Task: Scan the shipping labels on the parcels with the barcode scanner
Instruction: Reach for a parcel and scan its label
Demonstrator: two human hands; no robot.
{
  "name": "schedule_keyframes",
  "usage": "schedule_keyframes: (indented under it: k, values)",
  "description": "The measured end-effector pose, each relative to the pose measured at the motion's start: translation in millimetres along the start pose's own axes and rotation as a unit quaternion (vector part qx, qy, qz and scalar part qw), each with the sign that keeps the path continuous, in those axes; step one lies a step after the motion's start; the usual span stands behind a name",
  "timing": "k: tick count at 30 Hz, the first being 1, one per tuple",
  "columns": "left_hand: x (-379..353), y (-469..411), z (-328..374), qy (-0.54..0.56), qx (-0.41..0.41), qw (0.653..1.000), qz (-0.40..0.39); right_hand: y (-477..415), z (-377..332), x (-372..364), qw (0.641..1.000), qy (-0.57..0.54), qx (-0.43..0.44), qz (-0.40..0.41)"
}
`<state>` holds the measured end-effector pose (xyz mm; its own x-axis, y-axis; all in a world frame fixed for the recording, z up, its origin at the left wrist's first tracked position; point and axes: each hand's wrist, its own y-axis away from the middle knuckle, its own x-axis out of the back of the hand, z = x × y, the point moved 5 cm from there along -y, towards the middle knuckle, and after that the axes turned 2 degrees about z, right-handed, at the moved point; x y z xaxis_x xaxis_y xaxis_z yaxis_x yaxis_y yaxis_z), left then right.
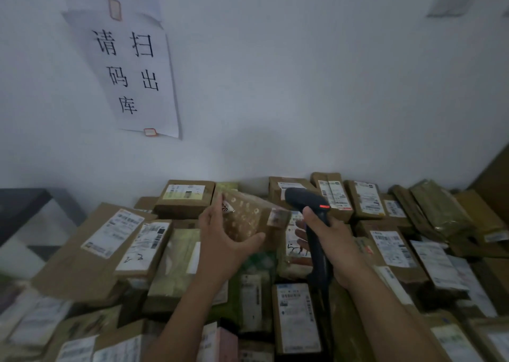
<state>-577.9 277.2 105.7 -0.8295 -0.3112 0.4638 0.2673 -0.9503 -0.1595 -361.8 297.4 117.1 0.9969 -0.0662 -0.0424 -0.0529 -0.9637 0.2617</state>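
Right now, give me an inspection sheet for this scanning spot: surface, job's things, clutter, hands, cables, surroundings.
Surface: hidden under a packed spread of parcels; no bare top shows.
Job's things: barcode scanner, red light showing on it, head turned towards the patterned parcel, which is lifted and tilted above the pile. Most boxes lie label up.
Clutter: nothing seen besides parcels.
Hands: left hand holds the patterned parcel; right hand grips the scanner's handle.
Cables: nothing seen.
Surroundings: white wall with a taped paper notice; dark furniture at far left.
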Motion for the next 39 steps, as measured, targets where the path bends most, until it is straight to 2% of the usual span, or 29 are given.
schedule_keyframes:
  k: [7,12,18,21,24,30,39]
  values:
    - [12,62,26,0.145,-0.012,0.985,-0.088,65,-10,4,0.99,-0.131,-0.031,0.031]
    - [20,83,19,0.28,0.111,0.95,-0.079,105,-11,7,0.987,-0.153,-0.027,0.029]
    - [29,110,17,0.386,0.183,0.896,-0.123,136,-20,3,0.993,-0.114,0.03,0.019]
    - [41,112,10,0.36,0.165,0.917,-0.044,144,-20,2,0.998,0.021,0.057,0.003]
    - [60,110,2,0.301,0.129,0.944,0.031,154,-22,1,0.987,0.141,0.07,-0.023]
    - [88,105,-24,0.168,0.094,0.98,0.051,171,-25,5,0.973,0.199,0.076,-0.089]
    - [93,107,-36,0.157,0.071,0.982,0.078,184,-32,10,0.961,0.24,0.079,-0.108]
